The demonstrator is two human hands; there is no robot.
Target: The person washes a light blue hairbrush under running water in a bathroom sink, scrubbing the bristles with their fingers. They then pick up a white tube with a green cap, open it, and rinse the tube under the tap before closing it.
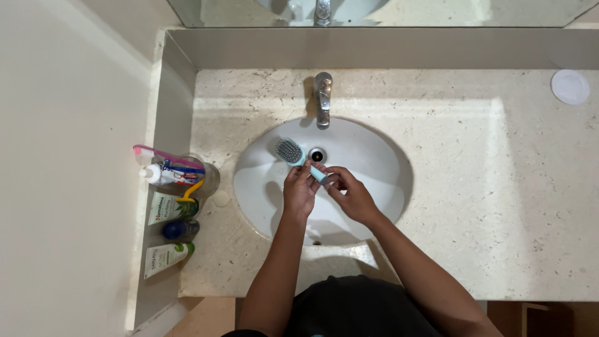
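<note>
Hairbrush [298,158] is over the dry-looking sink [374,156], my left hand [299,192] and right hand [353,195] both gripping its handle, so I judge cleaning barely begun.

The hairbrush [293,154] has a light teal body and handle, with a grey bristle pad speckled by pale tips. The sink [368,156] is plain white, its drain dark at the centre with a silver ring. The tap [322,98] is shiny silver. The counter [474,187] is cream stone with faint beige and grey mottling, and a white disc [570,87] lies on it. The cup [209,178] is clear, holding a pink toothbrush [163,154], a yellow one and a white tube with blue and red print. 2 tubes [170,207] are white with green caps. The bottle [180,229] is dark blue.
</note>
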